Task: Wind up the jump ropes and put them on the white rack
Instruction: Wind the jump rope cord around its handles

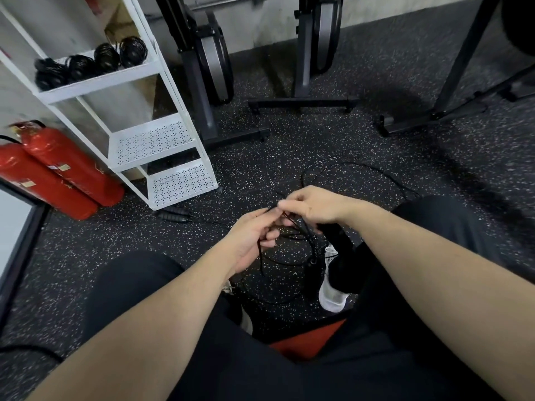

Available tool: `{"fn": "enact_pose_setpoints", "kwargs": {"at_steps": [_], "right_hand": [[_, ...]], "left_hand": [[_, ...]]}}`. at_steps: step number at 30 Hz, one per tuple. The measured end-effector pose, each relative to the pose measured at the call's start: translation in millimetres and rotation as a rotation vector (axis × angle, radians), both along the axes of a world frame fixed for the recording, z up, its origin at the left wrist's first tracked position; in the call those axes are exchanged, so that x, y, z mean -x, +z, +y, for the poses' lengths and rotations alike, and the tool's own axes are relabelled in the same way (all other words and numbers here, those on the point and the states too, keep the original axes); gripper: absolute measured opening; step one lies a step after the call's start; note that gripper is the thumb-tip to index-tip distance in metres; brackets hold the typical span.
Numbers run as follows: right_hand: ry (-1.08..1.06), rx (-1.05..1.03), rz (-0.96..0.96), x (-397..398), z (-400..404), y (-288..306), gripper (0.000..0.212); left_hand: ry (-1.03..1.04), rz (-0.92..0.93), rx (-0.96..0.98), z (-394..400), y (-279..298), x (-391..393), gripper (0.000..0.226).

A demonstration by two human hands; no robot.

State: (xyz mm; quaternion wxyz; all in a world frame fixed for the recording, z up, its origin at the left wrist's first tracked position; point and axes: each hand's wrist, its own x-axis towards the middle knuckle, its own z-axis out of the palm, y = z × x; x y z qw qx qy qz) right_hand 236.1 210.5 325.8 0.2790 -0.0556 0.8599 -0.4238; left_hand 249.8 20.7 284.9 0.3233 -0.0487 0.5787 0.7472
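Seated view, my knees in black trousers either side of frame. My left hand (254, 238) and right hand (315, 205) meet just above the speckled rubber floor (289, 134), both working one black jump rope (307, 241). Left fingers (270, 235) are curled round the thin cord, cord running down past the palm. Right fingers (285, 204) pinch the cord at the top, right beside the left fingertips; a black handle (337, 235) hangs just under the right wrist, and I cannot tell whether the hand holds it. The rest of that rope trails in loose loops on the floor ahead of and below the hands.

A second jump rope (173, 214), still unwound, lies on the floor with its two black handles side by side at the foot of the white rack (162, 146). Rack stands far left; its upper shelf carries four wound rope coils (92, 63) in a row. Lower two perforated shelves hold nothing I can see. Two red fire extinguishers (58, 169) lean left of the rack. White shoe (333, 296) below the hands. Black gym machine frames (304, 102) behind.
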Motion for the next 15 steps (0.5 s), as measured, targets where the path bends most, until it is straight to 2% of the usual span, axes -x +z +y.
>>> {"fn": "enact_pose_setpoints", "kwargs": {"at_steps": [4, 7, 9, 12, 13, 15], "right_hand": [[0.120, 0.058, -0.198, -1.1, 0.7, 2.4, 0.040], [0.133, -0.009, -0.238, -3.7, -1.9, 1.8, 0.042], [0.054, 0.027, -0.237, -5.0, -2.6, 0.6, 0.048], [-0.142, 0.255, -0.266, -2.6, 0.5, 2.4, 0.050], [-0.210, 0.337, -0.277, -0.8, 1.7, 3.7, 0.049], [-0.332, 0.480, -0.297, 2.8, 1.1, 6.1, 0.045]], "left_hand": [[0.001, 0.010, 0.021, -2.8, -5.8, -1.4, 0.026], [0.048, 0.092, 0.232, 1.7, 1.0, -2.2, 0.020], [0.149, 0.210, 0.464, 5.4, 2.0, -2.3, 0.018], [0.414, 0.514, 0.729, 4.3, -3.4, -6.9, 0.021], [0.431, 0.590, 0.727, 3.4, -4.0, -8.3, 0.026], [0.258, 0.613, 0.649, 5.0, -6.6, -12.0, 0.034]]}}
